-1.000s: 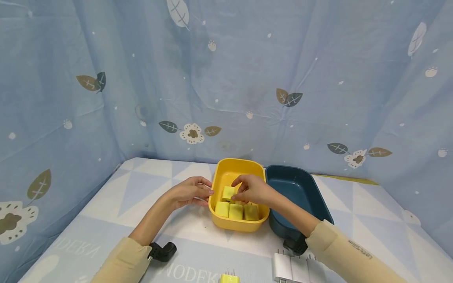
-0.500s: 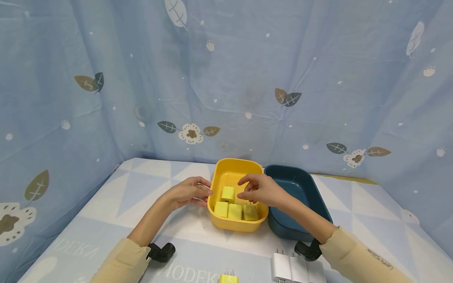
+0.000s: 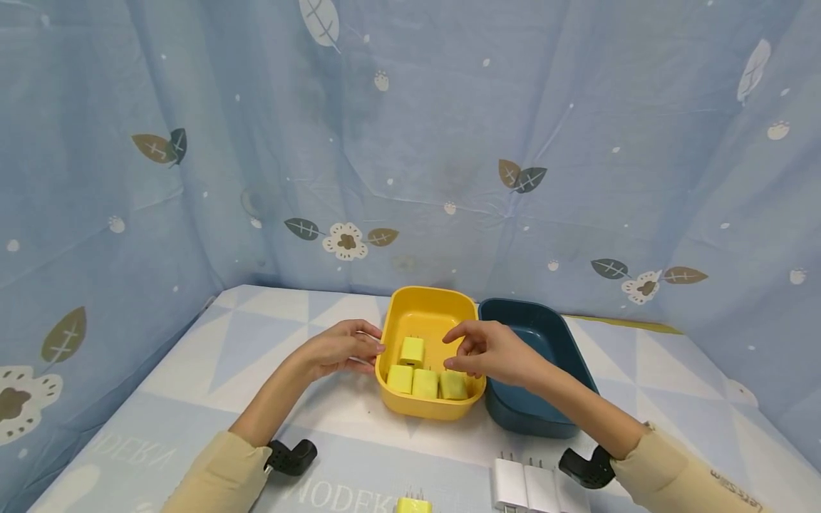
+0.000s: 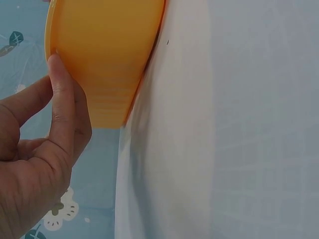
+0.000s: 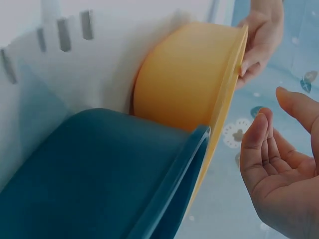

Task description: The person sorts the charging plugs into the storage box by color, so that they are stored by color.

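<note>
My left hand (image 3: 343, 347) holds the left rim of a yellow bin (image 3: 430, 408), its thumb at the edge; the left wrist view shows the fingertips against the bin (image 4: 109, 59). Inside are several yellow wall chargers: three in a row at the near end, and one charger (image 3: 412, 351) standing behind them with prongs up. Over the right side of the bin hovers my right hand (image 3: 492, 350), fingers loosely bent, thumb and forefinger apart with nothing between them. In the right wrist view this hand (image 5: 279, 174) is beyond the bins' rims.
A dark blue bin (image 3: 522, 420) stands right against the yellow one, under my right forearm. Nearer on the table (image 3: 346, 427) are white chargers (image 3: 509, 484) in a row and a yellow charger (image 3: 413, 505) cut by the frame's bottom. A blue patterned curtain (image 3: 410, 142) hangs behind.
My right hand has let go of the rear yellow charger, which stays standing in the yellow bin, and has drawn back to the right. The left hand keeps its place at the rim.
</note>
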`<state>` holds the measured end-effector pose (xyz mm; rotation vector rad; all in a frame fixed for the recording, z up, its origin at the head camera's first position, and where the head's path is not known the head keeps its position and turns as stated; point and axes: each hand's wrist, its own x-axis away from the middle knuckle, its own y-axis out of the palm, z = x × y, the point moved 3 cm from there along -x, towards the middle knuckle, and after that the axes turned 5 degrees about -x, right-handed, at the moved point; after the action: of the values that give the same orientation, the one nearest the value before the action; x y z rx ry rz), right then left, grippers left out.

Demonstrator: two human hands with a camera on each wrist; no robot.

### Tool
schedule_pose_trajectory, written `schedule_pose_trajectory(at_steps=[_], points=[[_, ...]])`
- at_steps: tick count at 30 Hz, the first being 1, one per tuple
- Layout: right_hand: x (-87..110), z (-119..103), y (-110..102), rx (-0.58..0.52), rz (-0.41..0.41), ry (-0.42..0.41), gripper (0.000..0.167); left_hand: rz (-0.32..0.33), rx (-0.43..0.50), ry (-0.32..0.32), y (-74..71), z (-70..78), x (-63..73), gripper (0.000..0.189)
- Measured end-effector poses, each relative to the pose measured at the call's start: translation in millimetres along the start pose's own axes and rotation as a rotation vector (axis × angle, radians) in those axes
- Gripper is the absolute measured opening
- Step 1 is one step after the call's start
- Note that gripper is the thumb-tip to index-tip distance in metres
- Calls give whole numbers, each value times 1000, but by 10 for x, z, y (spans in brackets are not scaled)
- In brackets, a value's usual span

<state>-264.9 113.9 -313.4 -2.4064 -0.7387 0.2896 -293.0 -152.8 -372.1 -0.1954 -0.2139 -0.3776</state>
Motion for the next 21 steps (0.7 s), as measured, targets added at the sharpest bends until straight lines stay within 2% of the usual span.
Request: schedule_pose_trajectory(at_steps=[11, 18, 21], points=[[290, -145, 70, -19, -82, -13, 36, 2, -8, -4, 0, 12, 1, 35], [428, -252, 180, -5, -127, -31, 31, 3, -10, -6, 1, 4, 4, 35], [491, -269, 251, -34, -159, -21, 30, 4, -9, -1, -1, 4, 6, 35]])
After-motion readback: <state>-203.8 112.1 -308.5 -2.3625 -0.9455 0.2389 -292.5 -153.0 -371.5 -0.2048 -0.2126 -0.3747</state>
